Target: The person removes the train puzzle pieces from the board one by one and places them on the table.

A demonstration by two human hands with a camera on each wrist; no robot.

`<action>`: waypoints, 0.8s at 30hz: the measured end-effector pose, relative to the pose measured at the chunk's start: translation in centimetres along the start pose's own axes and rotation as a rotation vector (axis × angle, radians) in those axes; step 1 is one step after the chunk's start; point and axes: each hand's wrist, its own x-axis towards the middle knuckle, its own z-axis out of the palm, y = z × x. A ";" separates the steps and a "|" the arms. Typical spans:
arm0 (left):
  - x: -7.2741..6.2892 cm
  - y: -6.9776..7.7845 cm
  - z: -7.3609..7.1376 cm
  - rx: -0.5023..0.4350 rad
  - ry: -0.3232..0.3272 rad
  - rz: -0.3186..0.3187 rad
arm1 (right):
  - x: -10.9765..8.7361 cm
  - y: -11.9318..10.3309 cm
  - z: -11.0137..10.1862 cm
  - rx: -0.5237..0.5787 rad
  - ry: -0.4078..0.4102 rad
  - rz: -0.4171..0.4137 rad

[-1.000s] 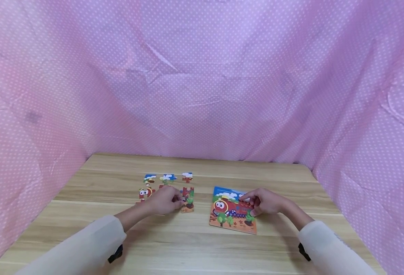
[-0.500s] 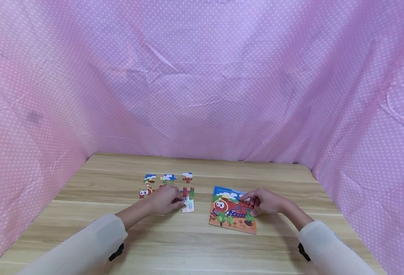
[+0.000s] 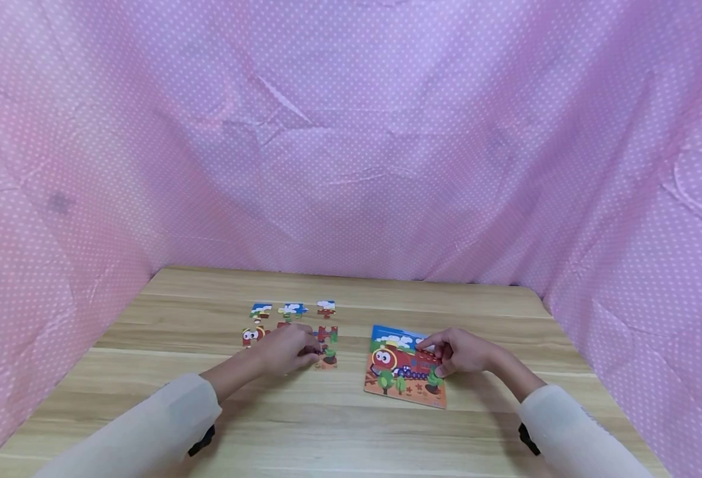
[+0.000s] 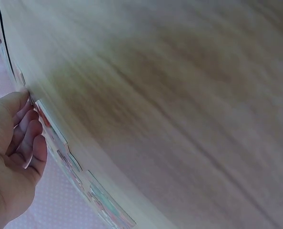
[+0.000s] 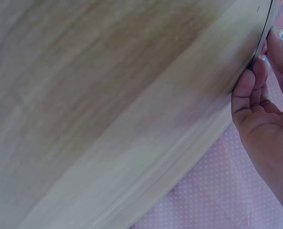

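My left hand is low over a group of jigsaw pieces on the table, left of centre. Its thumb and fingertips pinch the inner edge of the bottom-right jigsaw piece, which shows a green bush on orange ground. This hand hides several of the middle and lower pieces. A square train picture board lies to the right. My right hand holds its right edge, the index finger higher up and the thumb lower. In the right wrist view, the fingers curl at the board's edge.
Several jigsaw pieces show beyond the left hand: a top-left piece, a cloud piece, a top-right piece and a train-face piece. Pink dotted cloth surrounds the wooden table.
The bottom-right jigsaw piece flashed pale with glare half a second ago and now shows its printed colours again. My left hand has barely shifted; the right hand and board stay put.
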 end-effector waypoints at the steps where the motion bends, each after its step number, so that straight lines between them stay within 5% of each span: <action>1: 0.0 0.0 0.0 -0.003 0.001 -0.002 | 0.0 0.0 0.0 -0.003 -0.002 -0.003; 24: 0.0 0.4 -0.3 -0.038 -0.006 -0.051 | 1.1 -1.3 -0.7 -0.136 -0.046 0.003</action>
